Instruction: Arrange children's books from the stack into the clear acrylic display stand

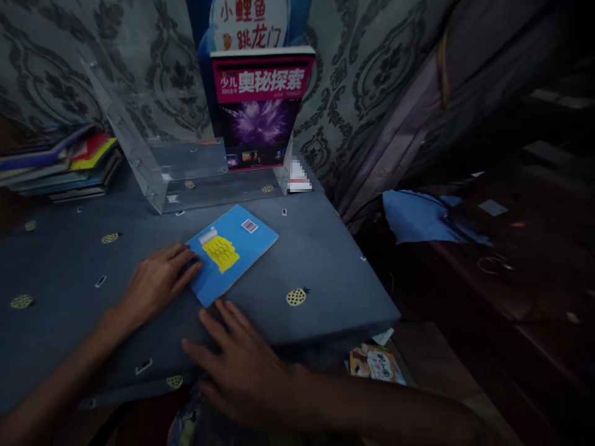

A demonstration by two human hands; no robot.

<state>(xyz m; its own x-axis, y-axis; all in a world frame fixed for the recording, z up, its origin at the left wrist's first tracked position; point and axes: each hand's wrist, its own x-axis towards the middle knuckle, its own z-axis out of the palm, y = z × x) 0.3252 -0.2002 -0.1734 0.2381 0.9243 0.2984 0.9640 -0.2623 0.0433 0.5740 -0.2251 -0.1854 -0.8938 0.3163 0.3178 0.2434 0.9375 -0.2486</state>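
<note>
A blue book (232,279) with a yellow patch and a barcode lies flat on the blue tablecloth (325,260), turned at an angle. My left hand (160,275) rests at its left edge, fingers stretched out with the tips touching the cover. Close to the book's near corner is my right hand (242,365), its fingers spread and holding nothing. Behind the book stands a clear acrylic rack (139,155). A magenta-and-black book (264,118) leans upright in its right part, and a taller blue book (251,25) shows behind that one.
Several stacked books (60,164) lie at the table's left back. Patterned curtain (372,62) hangs behind. Past the table's right edge are a light blue cloth (418,217) and a dark red surface (520,279). Lower down, an orange book (376,362) lies beside the table.
</note>
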